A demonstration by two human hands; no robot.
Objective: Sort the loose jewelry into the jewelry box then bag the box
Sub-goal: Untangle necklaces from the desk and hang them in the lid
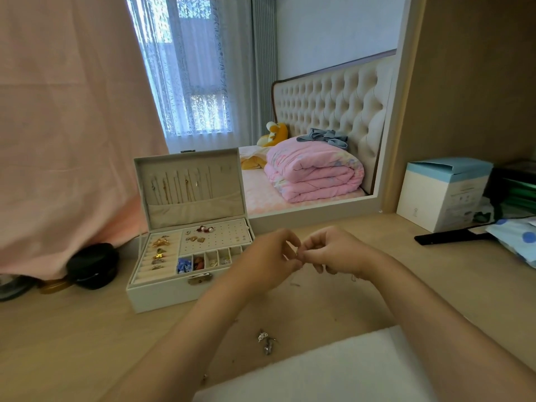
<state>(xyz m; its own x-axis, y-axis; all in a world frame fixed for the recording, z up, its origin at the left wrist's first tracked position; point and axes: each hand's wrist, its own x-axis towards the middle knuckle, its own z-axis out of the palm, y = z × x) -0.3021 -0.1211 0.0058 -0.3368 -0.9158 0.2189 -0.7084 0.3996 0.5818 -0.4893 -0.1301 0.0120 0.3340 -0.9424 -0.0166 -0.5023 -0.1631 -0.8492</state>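
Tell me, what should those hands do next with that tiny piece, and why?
Probably carry it left into the open jewelry box: the left hand and right hand pinch a small jewelry piece beside it, and a front compartment looks free.

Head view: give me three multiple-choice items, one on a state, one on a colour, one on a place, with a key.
1. The left hand and right hand: A) lie flat B) pinch a small jewelry piece between them C) grip the box lid.
2. The folded quilt on the bed is: A) green B) black C) pink.
3. The white rectangular jewelry box stands: A) left of the hands B) right of the hands C) on the bed.
Key: 1 B, both hands' fingertips meet on the piece; 2 C, its folds are pink; 3 A, the box sits beside the left forearm.
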